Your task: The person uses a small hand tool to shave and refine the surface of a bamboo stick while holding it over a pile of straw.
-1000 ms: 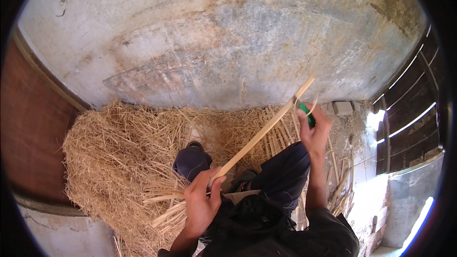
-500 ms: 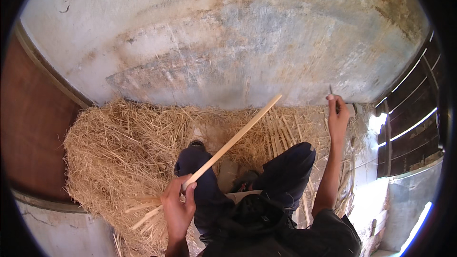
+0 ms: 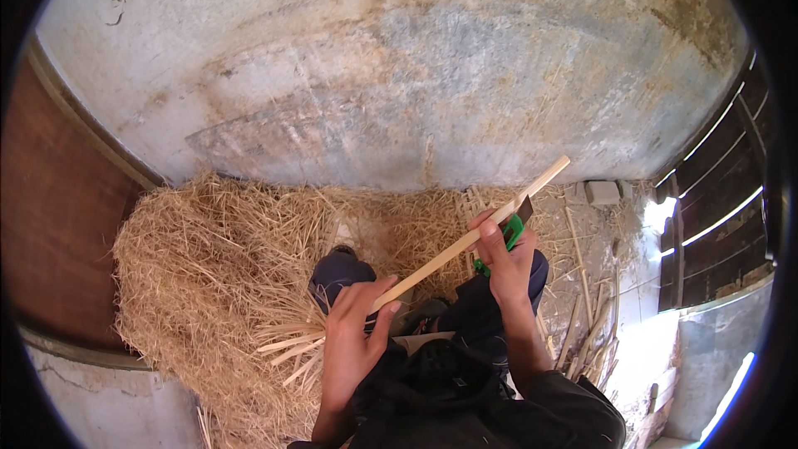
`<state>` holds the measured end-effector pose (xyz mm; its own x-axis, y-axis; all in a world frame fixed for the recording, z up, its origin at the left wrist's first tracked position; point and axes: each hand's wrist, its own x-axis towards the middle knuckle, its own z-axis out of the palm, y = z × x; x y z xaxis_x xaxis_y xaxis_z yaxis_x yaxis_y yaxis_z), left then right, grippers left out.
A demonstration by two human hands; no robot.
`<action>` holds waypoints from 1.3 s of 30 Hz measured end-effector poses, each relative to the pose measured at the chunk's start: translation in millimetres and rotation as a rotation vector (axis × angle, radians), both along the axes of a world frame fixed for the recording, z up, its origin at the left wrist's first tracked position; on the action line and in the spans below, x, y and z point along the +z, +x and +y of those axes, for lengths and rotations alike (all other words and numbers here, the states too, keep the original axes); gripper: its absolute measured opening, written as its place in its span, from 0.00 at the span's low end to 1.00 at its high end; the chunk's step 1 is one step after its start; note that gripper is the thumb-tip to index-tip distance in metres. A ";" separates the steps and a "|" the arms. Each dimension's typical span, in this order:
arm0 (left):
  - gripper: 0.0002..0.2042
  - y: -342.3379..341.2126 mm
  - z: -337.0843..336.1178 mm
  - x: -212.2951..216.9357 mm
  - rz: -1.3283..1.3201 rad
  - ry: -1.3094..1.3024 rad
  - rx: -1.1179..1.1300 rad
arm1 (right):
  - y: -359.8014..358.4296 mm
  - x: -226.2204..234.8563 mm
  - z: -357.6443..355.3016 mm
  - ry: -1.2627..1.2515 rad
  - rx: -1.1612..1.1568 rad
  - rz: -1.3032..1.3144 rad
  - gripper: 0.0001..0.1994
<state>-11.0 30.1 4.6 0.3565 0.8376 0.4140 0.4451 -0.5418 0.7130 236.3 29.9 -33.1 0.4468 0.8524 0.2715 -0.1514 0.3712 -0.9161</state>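
My left hand (image 3: 349, 341) sits closest to me, fingers curled around the near end of a long pale wooden strip (image 3: 474, 237), thumb pressed along its side. The strip runs up and to the right from that grip, slanting across my lap above my dark trouser knees (image 3: 490, 299), and its far end pokes out past my other hand toward the wall. My right hand (image 3: 505, 262) is closed around a green-handled knife (image 3: 509, 237), the handle wrapped in my fingers and the dark blade tip showing just above them, lying against the strip about two thirds along it. Below my left hand a few split slivers of wood (image 3: 287, 345) lie on the straw. The heap of straw (image 3: 199, 266) spreads to my left and ahead. More sticks (image 3: 582, 316) lie scattered at my right, near a small grey block (image 3: 602, 192). Beyond everything rises the stained concrete wall (image 3: 374, 58).
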 end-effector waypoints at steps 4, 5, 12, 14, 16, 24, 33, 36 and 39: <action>0.12 14.0 -1.4 0.7 -0.105 -0.044 -0.029 | -14.1 7.7 -7.3 -0.020 0.047 -0.032 0.15; 0.11 18.7 -4.9 3.4 -0.113 -0.100 -0.006 | -15.5 8.3 -8.3 -0.012 0.059 -0.034 0.15; 0.09 33.7 -14.9 9.5 -0.180 -0.124 0.095 | -3.9 5.1 -14.7 0.132 0.120 -0.226 0.23; 0.09 35.4 -13.3 10.7 -0.192 -0.113 0.099 | 6.0 -5.4 -24.3 0.128 0.111 -0.418 0.26; 0.10 35.5 -11.5 14.9 -0.191 -0.121 0.084 | 3.2 -9.3 -35.5 0.063 0.081 -0.657 0.22; 0.11 38.0 -9.8 -1.3 -0.213 -0.104 0.050 | -10.6 1.1 -32.5 0.135 -0.068 -0.954 0.17; 0.10 37.1 -14.3 8.8 -0.208 -0.189 0.088 | -13.3 3.2 -25.7 0.192 -0.167 -1.029 0.19; 0.10 37.5 -14.1 7.6 -0.206 -0.183 0.090 | -16.0 9.6 -28.3 0.171 -0.187 -1.025 0.18; 0.10 36.6 -14.8 3.6 -0.235 -0.182 0.089 | -18.2 15.3 -28.8 0.178 -0.207 -1.027 0.17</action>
<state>25.6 15.3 8.2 0.1904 0.9291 0.3171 0.2968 -0.3623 0.8835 218.1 1.1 -17.7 0.0644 0.6964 0.7147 0.7452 0.4428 -0.4986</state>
